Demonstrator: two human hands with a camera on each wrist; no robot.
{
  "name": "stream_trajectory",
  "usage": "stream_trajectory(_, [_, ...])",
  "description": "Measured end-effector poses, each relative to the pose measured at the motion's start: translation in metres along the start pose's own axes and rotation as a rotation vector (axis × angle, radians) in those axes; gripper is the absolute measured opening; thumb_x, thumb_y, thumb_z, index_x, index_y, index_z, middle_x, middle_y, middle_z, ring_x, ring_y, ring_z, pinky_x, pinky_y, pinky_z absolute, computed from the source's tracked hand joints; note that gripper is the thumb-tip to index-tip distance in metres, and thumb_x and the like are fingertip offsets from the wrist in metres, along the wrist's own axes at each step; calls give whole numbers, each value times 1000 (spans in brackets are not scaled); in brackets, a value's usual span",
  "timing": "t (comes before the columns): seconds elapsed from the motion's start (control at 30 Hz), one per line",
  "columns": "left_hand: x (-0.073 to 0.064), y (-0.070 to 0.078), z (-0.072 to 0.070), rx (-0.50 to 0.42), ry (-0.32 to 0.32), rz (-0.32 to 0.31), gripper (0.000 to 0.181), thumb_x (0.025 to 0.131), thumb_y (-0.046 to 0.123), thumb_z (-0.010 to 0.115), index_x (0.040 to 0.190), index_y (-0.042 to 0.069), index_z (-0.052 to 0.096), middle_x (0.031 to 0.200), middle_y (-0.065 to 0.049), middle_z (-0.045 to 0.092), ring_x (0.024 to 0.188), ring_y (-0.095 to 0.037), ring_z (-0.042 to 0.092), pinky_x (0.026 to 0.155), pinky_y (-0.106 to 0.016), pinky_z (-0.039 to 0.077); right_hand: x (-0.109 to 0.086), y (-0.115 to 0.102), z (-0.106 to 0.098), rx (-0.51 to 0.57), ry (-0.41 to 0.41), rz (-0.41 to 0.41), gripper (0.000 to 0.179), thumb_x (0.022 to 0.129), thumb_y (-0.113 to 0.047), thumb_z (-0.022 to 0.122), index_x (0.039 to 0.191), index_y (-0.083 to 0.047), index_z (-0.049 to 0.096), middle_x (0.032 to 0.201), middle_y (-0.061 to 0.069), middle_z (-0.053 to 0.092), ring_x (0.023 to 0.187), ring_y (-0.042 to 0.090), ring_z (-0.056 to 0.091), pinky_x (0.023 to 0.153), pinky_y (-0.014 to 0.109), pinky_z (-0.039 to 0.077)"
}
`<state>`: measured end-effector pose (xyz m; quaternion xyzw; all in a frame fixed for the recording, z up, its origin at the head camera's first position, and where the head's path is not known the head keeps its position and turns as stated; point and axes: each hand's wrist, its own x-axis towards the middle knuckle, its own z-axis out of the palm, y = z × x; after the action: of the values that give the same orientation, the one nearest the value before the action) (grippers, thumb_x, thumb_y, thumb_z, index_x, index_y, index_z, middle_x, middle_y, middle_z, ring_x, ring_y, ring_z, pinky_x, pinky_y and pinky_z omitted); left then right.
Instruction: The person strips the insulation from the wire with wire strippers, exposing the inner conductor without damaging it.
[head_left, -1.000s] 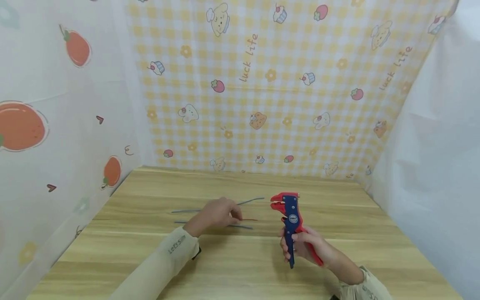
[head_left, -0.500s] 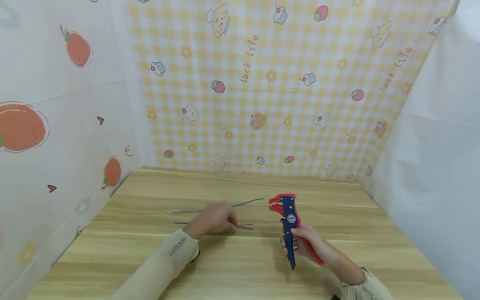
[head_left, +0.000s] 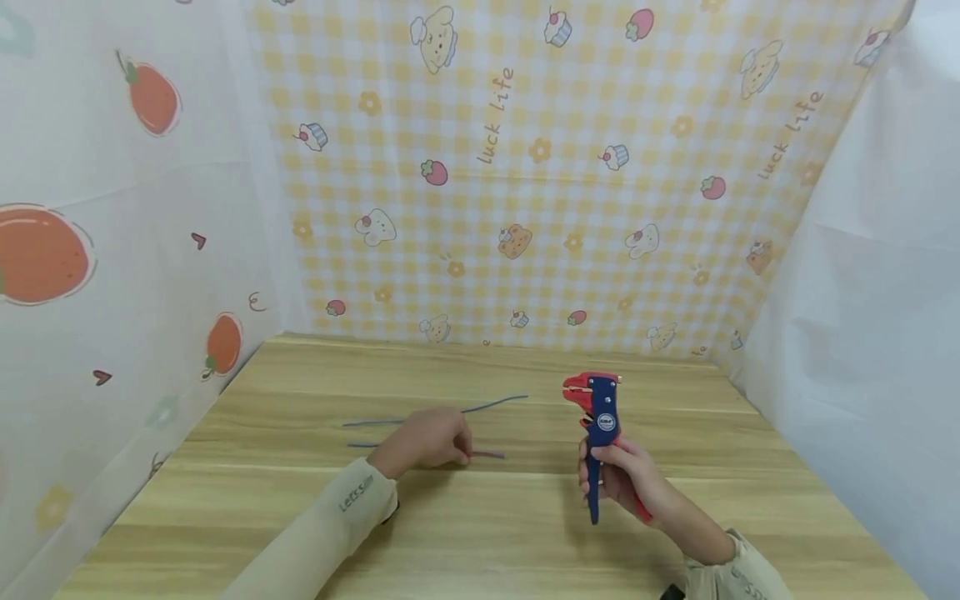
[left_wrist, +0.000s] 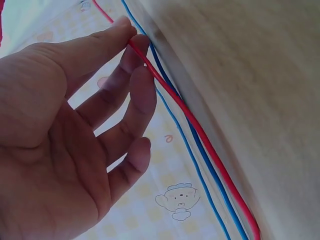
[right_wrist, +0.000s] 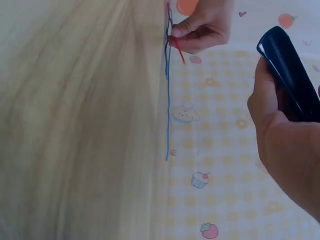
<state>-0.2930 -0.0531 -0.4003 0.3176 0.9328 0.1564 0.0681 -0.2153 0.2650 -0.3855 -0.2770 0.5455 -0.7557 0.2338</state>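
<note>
My left hand (head_left: 431,437) pinches a red wire (left_wrist: 192,117) between thumb and fingertips, just above the table. In the left wrist view, the red wire runs beside two blue wires. One blue wire (head_left: 495,404) lies behind my left hand; the other blue wire (head_left: 363,445) passes under it and is partly hidden. My right hand (head_left: 626,471) grips a wire stripper (head_left: 602,408) with a dark blue body and red jaws, held upright with the jaws toward the left. Nothing is between the jaws. In the right wrist view only a dark handle (right_wrist: 290,75) of the stripper shows.
The wooden table (head_left: 480,533) reaches back to a yellow checked cloth (head_left: 555,208) with printed figures. White cloth with fruit prints (head_left: 153,98) stands along the left side, and a plain white sheet (head_left: 870,333) along the right.
My left hand has drawn the red wire slightly nearer, over the front blue wire. My right hand has moved the stripper right and a little up, and its jaws stand closer together than before.
</note>
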Motion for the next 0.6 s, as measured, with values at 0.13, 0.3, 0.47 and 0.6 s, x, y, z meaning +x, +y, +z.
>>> stream_trajectory(0.13, [0,1,0,28,-14,2,11,84,24,80,76,28,74,78,18,63,78,-5,59,76,-35,52,1,-3,0,81,-111,-6,35,102,1,26,125,-1,52,105,9,67,95,19,67,88,41,55])
stream_trajectory(0.3, [0,2,-1,29,-23,1,10,85,23,80,78,27,74,79,17,63,77,-5,58,74,-34,51,2,-3,2,76,-138,7,36,102,0,26,129,2,51,107,10,68,97,19,68,88,40,55])
stream_trajectory(0.47, [2,2,-4,36,-25,-7,5,87,25,78,83,25,74,84,14,64,82,-9,60,76,-36,51,2,-1,2,72,-155,13,36,103,0,26,130,3,50,107,11,68,96,19,68,88,40,55])
stream_trajectory(0.6, [3,-1,-6,19,19,-5,4,89,23,74,85,23,73,89,11,66,86,-11,61,77,-37,52,2,0,2,68,-152,11,36,103,-1,26,129,4,50,107,12,69,96,19,69,87,40,56])
